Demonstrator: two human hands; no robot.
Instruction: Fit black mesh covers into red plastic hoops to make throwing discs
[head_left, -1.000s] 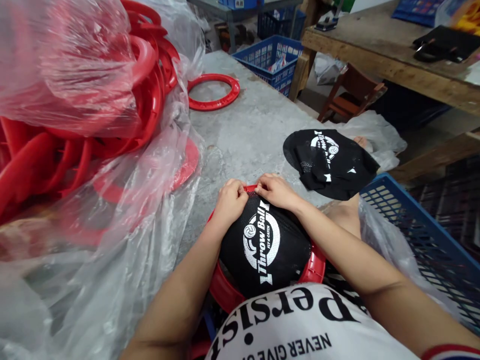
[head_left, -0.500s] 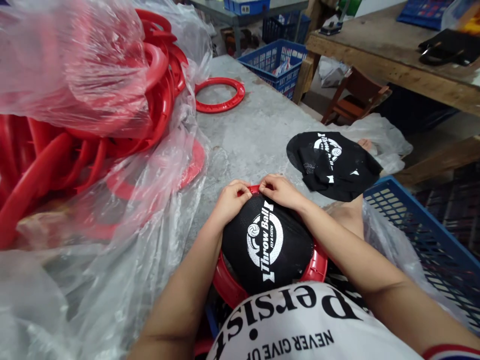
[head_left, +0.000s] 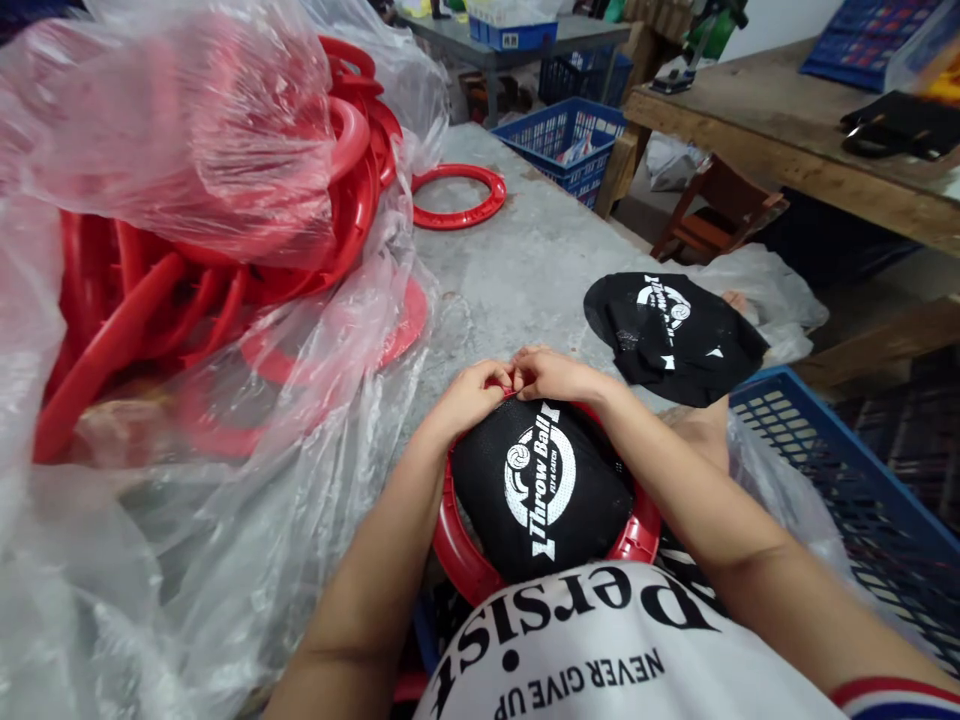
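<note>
A black mesh cloth point(head_left: 487, 500) printed "Throw Ball" in white lies over a red plastic ring point(head_left: 459, 550) against my shirt front. At the ring's far edge, my left hand point(head_left: 480, 390) pinches the cloth's rim, fingers closed. Right beside it my right hand point(head_left: 547, 375) is closed on the same edge, the two hands' fingertips touching. Red ring shows along the lower left and right, with cloth not covering it there. To the right, a pile of black printed cloths point(head_left: 630, 350) rests near the table edge.
Many red rings point(head_left: 352, 220) fill a clear plastic bag point(head_left: 247, 190) at the left. One loose red ring point(head_left: 497, 207) lies on the grey table point(head_left: 525, 270). A blue crate point(head_left: 795, 400) stands at my right, a wooden chair point(head_left: 712, 215) beyond.
My hands have come together at the far edge, covering the bit of red rim that showed between them. The camera view has shifted slightly, so the surroundings sit farther right and lower.
</note>
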